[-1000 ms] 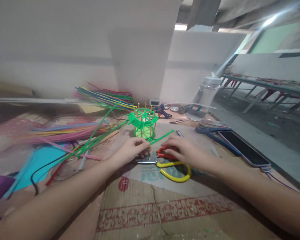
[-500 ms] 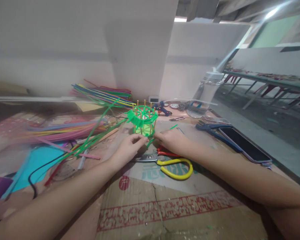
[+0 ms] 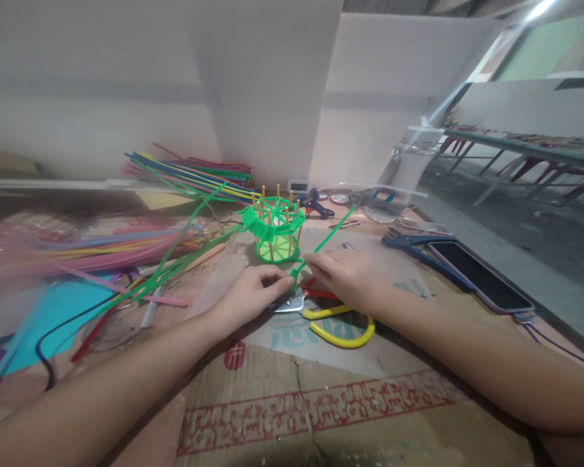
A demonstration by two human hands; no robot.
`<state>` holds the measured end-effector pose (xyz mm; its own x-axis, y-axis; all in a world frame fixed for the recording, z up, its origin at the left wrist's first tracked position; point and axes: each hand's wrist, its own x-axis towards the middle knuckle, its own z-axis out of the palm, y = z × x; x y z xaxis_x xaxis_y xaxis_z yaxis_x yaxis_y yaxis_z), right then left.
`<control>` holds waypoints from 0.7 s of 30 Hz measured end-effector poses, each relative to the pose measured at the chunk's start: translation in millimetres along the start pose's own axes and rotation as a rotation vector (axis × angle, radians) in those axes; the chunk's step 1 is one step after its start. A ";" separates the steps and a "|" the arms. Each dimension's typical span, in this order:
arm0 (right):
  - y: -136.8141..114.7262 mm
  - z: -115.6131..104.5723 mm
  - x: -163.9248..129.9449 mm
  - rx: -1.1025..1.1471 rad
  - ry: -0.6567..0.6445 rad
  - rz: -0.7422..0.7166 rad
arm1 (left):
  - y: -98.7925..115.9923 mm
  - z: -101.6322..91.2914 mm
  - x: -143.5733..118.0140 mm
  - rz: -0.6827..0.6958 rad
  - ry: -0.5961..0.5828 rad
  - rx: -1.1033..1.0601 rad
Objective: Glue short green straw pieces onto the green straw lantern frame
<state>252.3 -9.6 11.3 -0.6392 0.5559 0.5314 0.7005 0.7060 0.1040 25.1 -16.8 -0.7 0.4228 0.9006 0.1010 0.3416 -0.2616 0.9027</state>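
Note:
My left hand (image 3: 257, 293) pinches the lower end of a green pipe cleaner (image 3: 335, 230), where a small green bent piece shows at the fingertips. Closed around the same pipe cleaner is my right hand (image 3: 345, 275), and the free end sticks up and away past its fingers. Just behind both hands stands a small round frame (image 3: 278, 228) of wooden sticks with green pipe cleaner rings, looped thickly on its left side. Scissors (image 3: 343, 340) with yellow and red handles lie under the hands, their blades partly hidden by my left hand.
Bundles of coloured pipe cleaners (image 3: 194, 175) lie at the back left. A glue gun (image 3: 317, 206) rests behind the frame. To the right are a clear bottle (image 3: 403, 172), blue-handled pliers (image 3: 431, 258) and a phone (image 3: 479, 275). Blue sheet (image 3: 73, 318) lies left.
The green pipe cleaner now reaches much higher beyond my right hand, which has turned slightly. My left hand has shifted a little to the right. The view has moved slightly.

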 end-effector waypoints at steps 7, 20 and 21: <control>-3.3 -2.8 1.8 0.096 -0.077 0.068 | 2.9 -2.4 -1.9 0.010 -0.041 0.070; -2.7 3.2 6.3 0.551 -0.239 0.171 | -0.5 -5.3 -2.6 0.136 -0.131 0.228; -2.7 3.0 6.1 0.538 -0.247 0.153 | -1.3 -5.2 -2.2 0.137 -0.141 0.237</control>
<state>245.5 -6.8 11.7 -0.6439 0.7081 0.2897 0.5725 0.6971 -0.4315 19.4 -16.6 0.1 0.5853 0.7985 0.1410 0.4523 -0.4659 0.7605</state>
